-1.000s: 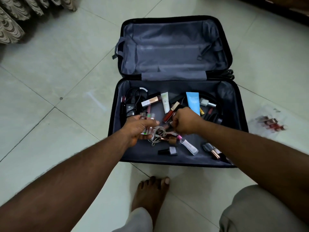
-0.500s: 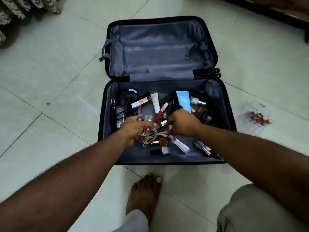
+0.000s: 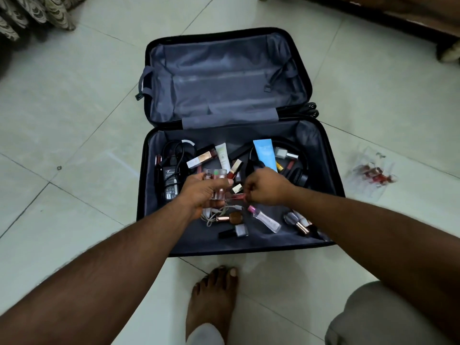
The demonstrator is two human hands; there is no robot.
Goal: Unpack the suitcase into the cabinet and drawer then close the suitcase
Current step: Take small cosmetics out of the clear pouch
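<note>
A black suitcase (image 3: 331,175) lies open on the tiled floor, its far half bare grey lining. The near half holds several cosmetics, a blue tube (image 3: 264,153), a black power adapter (image 3: 170,183), black headphones (image 3: 300,168) and a white cable (image 3: 214,212). My left hand (image 3: 201,192) grips a bunch of small clear bottles (image 3: 215,176) above the near half. Just to its right, my right hand (image 3: 267,186) pinches a thin pink lip-gloss tube (image 3: 237,196) lifted off the lining.
A clear plastic pouch (image 3: 371,174) with red items lies on the floor right of the suitcase. Patterned fabric (image 3: 32,13) hangs at the top left and dark wooden furniture (image 3: 403,13) runs along the top right. My bare foot (image 3: 214,302) stands just before the suitcase.
My left hand has risen a little with the clear bottles. My right hand has picked the pink tube from the pile and drawn it toward the left hand.
</note>
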